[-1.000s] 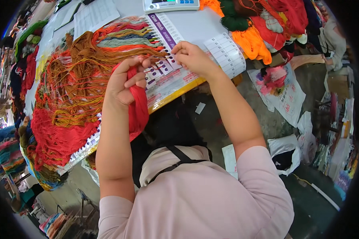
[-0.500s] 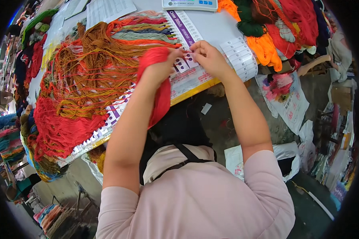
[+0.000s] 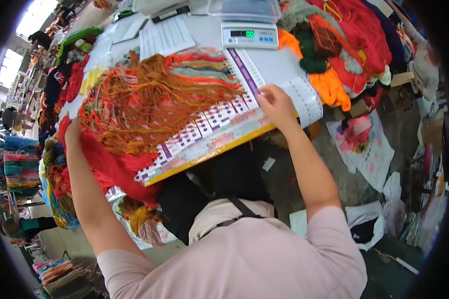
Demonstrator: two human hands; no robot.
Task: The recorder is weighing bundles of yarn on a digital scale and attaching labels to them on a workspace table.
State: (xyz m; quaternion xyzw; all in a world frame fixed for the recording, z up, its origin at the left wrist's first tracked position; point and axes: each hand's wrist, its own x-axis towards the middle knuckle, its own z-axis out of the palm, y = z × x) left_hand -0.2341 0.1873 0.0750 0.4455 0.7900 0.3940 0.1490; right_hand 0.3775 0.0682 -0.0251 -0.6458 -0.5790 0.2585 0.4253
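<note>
At the table's left edge my left hand (image 3: 73, 130) is closed on a skein of red thread (image 3: 102, 159), which trails down toward the front corner. My right hand (image 3: 279, 107) is at the near end of a white thread card (image 3: 247, 72) with a purple stripe; its fingertips pinch together at the card's edge. Brown, orange and red threads (image 3: 154, 94) fan out leftward from the row of punched cards (image 3: 209, 122). Along the far side, grey, green and dark blue strands (image 3: 207, 70) hang from the card's holes.
A digital scale (image 3: 249, 36) stands at the back, beside printed sheets (image 3: 165, 37). Orange skeins (image 3: 329, 89) and a heap of red yarn (image 3: 366, 35) lie at the right. A curled label sheet (image 3: 307, 102) hangs over the near edge. Plastic bags (image 3: 366, 144) lie on the floor.
My left hand has swung from beside the right hand to the far left, taking the red skein along. My right hand stays near the card. The view has shifted, showing more of the scale.
</note>
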